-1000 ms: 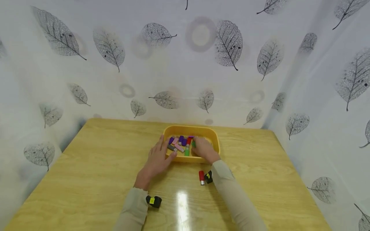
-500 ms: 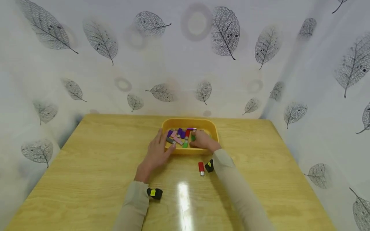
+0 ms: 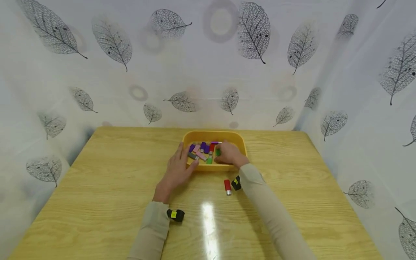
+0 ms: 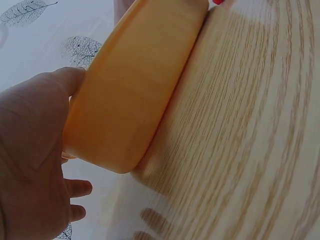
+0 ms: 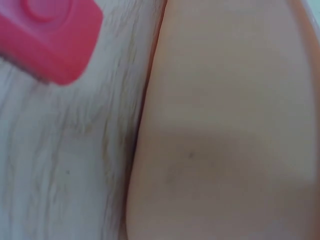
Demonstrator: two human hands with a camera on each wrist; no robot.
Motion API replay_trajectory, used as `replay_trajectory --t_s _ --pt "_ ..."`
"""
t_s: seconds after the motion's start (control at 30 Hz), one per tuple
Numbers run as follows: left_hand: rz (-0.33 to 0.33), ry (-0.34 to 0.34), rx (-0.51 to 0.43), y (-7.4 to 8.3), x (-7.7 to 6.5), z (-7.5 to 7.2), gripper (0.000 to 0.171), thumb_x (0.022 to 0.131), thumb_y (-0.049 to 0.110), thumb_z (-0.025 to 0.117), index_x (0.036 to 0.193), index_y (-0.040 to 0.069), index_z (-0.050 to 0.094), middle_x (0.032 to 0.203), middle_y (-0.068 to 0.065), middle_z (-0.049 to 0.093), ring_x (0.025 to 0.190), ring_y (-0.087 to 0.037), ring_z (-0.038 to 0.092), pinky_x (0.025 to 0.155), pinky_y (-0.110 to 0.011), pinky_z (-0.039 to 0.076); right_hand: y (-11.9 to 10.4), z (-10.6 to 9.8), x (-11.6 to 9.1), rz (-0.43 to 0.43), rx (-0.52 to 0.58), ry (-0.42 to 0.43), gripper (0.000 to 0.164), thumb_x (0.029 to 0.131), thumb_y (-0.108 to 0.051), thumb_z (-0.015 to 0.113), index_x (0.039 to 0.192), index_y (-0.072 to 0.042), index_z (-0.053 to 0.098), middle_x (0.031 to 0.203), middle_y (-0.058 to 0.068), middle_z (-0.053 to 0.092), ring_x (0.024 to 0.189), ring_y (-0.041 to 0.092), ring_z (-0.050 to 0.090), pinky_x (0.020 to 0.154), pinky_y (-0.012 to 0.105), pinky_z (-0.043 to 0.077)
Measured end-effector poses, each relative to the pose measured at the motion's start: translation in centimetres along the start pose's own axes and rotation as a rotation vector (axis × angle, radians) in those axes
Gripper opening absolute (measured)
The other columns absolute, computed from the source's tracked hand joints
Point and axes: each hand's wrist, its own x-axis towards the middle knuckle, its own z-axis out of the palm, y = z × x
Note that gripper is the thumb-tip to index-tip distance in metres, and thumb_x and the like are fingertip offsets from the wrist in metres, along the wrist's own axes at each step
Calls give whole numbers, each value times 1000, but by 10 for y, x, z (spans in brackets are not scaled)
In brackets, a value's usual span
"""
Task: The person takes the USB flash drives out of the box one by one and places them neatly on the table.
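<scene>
A yellow tray (image 3: 240,139) sits mid-table and holds several small coloured pieces: purple (image 3: 204,147), pink (image 3: 200,155), red (image 3: 212,147) and green (image 3: 209,160). My left hand (image 3: 177,169) lies with straight fingers against the tray's front left corner. In the left wrist view its thumb (image 4: 67,80) touches the tray's wall (image 4: 135,85). My right hand (image 3: 230,154) is inside the tray, its curled fingers pinching a green piece (image 3: 217,152). A red piece with a metal end (image 3: 227,186) lies on the table just in front of the tray. It shows blurred in the right wrist view (image 5: 50,35).
The wooden table (image 3: 113,173) is walled on three sides by a leaf-patterned white curtain (image 3: 97,72). Beige sleeves (image 3: 269,213) cover both forearms. Black wrist cameras (image 3: 175,215) hang at the wrists. Bare wood lies left and right of the tray.
The head view has shifted a little, so the scene sits higher in the picture. Both hands keep their places at the tray, and the red piece has stayed put.
</scene>
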Motion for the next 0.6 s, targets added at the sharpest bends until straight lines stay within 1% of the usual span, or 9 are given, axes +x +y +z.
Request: replay_trajectory --t_s 0.1,0.13,0.27,0.43,0.6 --pt "-2 -5 -1 -1 0 1 77 101 53 42 159 11 14 166 -14 -8 150 -43 9 119 -60 10 -2 0 0 31 -25 -2 46 84 -33 76 119 -4 67 115 12 63 97 25 58 85 40 52" --pt "1 -4 1 -1 0 1 77 101 53 42 159 10 14 166 -14 -8 150 -44 9 118 -61 11 -3 1 0 40 -26 -6 46 85 -33 76 119 -4 66 116 12 62 94 24 57 84 40 51" --pt "3 3 2 -1 1 1 76 101 53 41 159 10 15 166 -15 -7 149 -44 10 118 -61 12 -3 0 0 49 -47 -10 44 86 -34 75 118 -6 66 116 11 61 93 22 55 84 40 51" --pt "5 2 0 0 0 -1 76 101 52 41 159 10 16 166 -15 -7 149 -44 10 118 -61 12 -2 0 1 47 -38 -32 38 87 -33 74 112 -6 67 111 10 60 87 22 53 73 36 48" --pt "5 -11 0 1 0 -2 76 102 53 40 159 11 15 166 -14 -8 149 -44 10 118 -61 11 -2 -1 -3 35 -17 -61 44 89 -32 71 122 -4 64 120 16 58 80 21 53 67 32 47"
